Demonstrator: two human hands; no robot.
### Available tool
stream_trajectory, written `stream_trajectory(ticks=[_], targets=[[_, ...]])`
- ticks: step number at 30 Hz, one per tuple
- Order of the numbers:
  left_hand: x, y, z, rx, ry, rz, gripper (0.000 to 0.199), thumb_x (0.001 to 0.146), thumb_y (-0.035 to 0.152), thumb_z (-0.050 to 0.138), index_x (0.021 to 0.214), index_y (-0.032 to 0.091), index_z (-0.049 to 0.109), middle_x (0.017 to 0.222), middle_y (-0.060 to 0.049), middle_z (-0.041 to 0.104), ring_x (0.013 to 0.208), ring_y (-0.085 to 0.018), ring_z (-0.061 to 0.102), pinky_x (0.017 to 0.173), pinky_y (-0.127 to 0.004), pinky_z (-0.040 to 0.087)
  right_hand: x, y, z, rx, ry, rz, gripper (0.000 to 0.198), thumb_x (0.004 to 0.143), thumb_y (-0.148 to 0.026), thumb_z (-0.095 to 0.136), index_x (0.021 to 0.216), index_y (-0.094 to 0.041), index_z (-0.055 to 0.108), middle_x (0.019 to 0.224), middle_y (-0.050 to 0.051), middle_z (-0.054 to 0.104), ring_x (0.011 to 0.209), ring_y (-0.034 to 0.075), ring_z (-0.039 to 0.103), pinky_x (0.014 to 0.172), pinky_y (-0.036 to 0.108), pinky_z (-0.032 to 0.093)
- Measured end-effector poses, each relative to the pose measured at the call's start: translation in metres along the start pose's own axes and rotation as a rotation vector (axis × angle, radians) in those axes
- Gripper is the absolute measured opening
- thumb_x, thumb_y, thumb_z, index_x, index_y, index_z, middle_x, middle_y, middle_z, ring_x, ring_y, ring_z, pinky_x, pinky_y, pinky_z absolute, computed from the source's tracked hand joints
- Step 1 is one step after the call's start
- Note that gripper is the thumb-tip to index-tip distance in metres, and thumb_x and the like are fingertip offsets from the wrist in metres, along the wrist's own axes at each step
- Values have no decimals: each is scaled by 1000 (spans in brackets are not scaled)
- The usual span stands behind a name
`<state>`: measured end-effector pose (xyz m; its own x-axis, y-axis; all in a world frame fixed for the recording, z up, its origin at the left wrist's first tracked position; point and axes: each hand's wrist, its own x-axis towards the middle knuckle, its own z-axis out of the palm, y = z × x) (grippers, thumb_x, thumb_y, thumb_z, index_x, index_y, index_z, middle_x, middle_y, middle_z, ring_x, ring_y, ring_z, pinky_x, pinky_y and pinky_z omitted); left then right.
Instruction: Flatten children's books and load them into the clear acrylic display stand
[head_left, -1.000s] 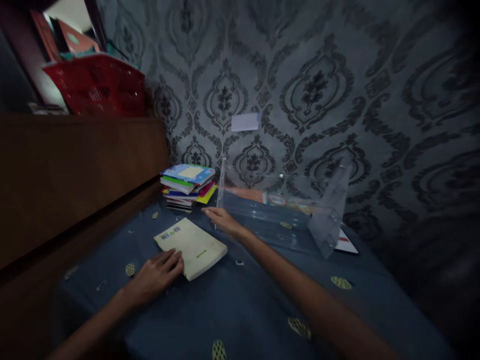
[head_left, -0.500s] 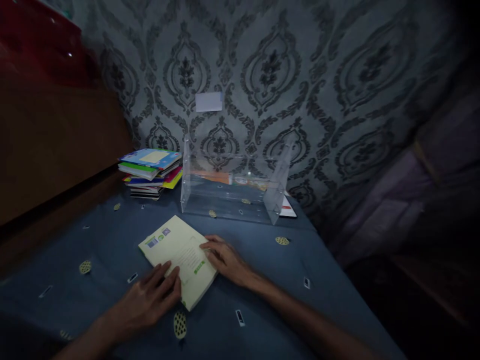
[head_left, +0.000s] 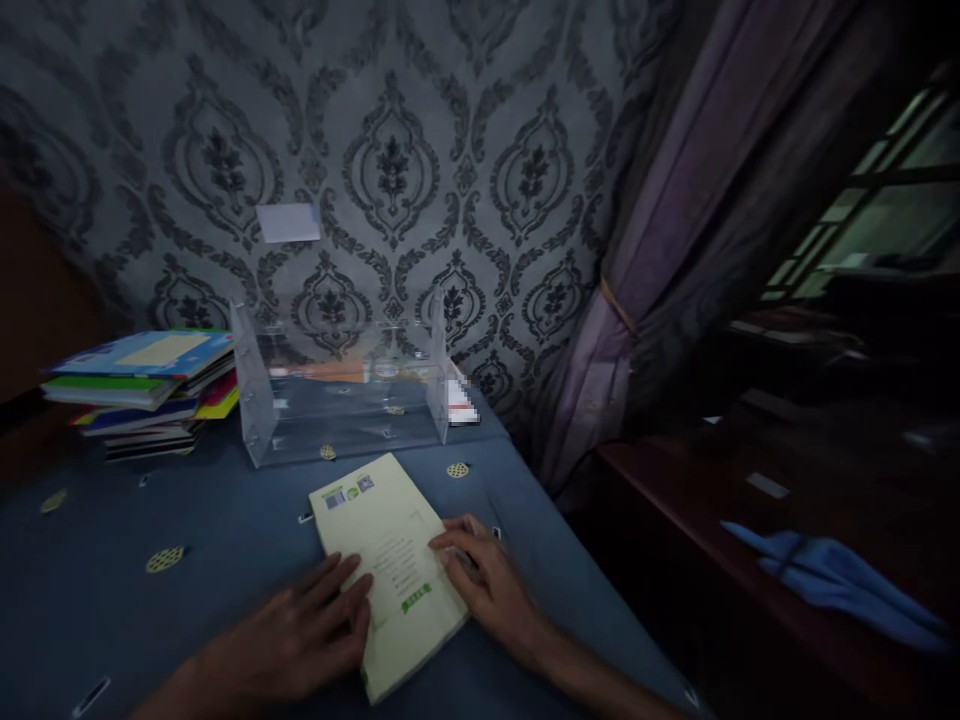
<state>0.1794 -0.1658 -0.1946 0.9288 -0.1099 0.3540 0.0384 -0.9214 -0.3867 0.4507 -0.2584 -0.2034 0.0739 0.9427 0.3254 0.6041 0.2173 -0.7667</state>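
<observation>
Books (head_left: 150,368) lie piled flat at far left of the tabletop (head_left: 225,515); wider covers overhang narrower ones, so I judge them gathered rather than sorted by size. Left hand (head_left: 300,630), slightly blurred on my view: fingers spread along the near-left edge of the pale book (head_left: 401,590), steadying rather than lifting, I think. Clear rack (head_left: 345,415) stands upright behind, beside the pile; set back, it leaves room in front. Pale book lies flat, skewed, between the hands, printed cover up. Right hand (head_left: 487,592), apart from the left: loosely bent fingers rest on the cover's right edge, probably countering any slide. I note neither hand closed round it. Farther right, purple curtain (head_left: 600,365) is gathered by a tie (head_left: 616,306), presumably keeping it aside; blue cloth (head_left: 840,585) lies beyond, reason unclear.
</observation>
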Motion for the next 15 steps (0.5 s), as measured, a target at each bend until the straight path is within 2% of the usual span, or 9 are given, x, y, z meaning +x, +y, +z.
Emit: stream_trajectory(ticks=[6,10,15], targets=[[14,-21,9,-82,-50,69,26,98,10,44,117,14,62,133,-13,63,134,-28,50,111,-44,45,-18,6,-14,-33,47,-15,20,93,-25,50,103,-25,66,111,10,62,107,25,63,86,38,55],[10,-34,10,-203,-77,21,43,94,4,49,135,16,52,143,-11,55,142,-23,39,115,-41,39,-13,7,-16,-70,19,-33,21,93,-22,48,103,-23,66,104,10,63,102,24,64,85,39,54],[8,-39,10,-339,-141,-55,57,90,4,52,145,17,43,149,-10,49,144,-21,35,109,-34,47,0,13,-11,-102,-9,-29,23,90,-19,49,105,-24,66,103,9,63,99,24,63,86,40,53]])
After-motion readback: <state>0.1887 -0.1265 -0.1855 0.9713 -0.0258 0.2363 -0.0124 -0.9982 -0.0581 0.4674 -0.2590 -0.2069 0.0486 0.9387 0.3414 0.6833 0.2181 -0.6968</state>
